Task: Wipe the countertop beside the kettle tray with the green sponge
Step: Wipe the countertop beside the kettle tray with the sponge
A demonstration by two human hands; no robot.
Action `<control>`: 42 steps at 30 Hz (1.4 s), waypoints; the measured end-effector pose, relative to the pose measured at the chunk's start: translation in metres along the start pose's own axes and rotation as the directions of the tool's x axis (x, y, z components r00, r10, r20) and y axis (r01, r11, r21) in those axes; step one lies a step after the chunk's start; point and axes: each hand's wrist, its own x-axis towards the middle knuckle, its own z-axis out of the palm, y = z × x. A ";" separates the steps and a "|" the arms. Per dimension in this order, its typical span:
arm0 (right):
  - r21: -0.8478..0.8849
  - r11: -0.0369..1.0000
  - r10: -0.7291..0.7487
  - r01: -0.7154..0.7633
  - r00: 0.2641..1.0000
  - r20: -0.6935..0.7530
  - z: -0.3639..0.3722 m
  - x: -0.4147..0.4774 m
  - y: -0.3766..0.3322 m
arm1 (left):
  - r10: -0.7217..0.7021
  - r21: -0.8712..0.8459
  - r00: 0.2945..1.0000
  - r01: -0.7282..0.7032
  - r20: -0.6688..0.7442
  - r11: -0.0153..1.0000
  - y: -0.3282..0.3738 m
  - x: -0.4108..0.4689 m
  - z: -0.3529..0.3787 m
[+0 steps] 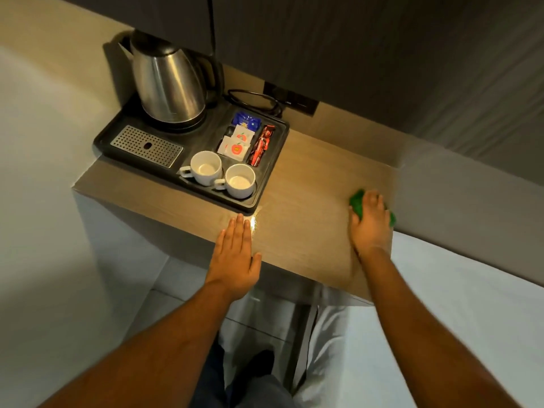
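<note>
Pressing the sponge, soft, light and best palmed from above, onto the countertop near its right edge, right hand curled over it; left hand flat, empty.

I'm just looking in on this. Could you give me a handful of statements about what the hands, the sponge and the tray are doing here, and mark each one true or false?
1. The right hand presses the green sponge onto the countertop. True.
2. The left hand grips the kettle. False: it lies flat and open on the countertop near the front edge, apart from the kettle.
3. Two white cups stand in the tray. True.
4. The sponge is touching the tray. False: it is far to the right of it, near the countertop's right end.
5. The cups are full of coffee. False: both look empty.
</note>
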 end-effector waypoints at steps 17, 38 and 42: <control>0.041 0.912 -0.410 0.408 0.904 0.121 0.049 0.018 -0.151 | -0.029 0.021 0.998 0.030 -0.055 0.999 -0.010 -0.002 0.006; 0.051 0.980 -0.195 0.191 0.976 0.094 0.009 0.081 -0.075 | -0.052 0.024 0.999 0.052 -0.002 0.998 -0.003 -0.001 -0.005; 0.135 0.845 -0.534 0.518 0.835 0.133 0.051 -0.044 -0.106 | -0.039 0.016 0.998 0.039 -0.042 0.999 0.000 -0.005 0.000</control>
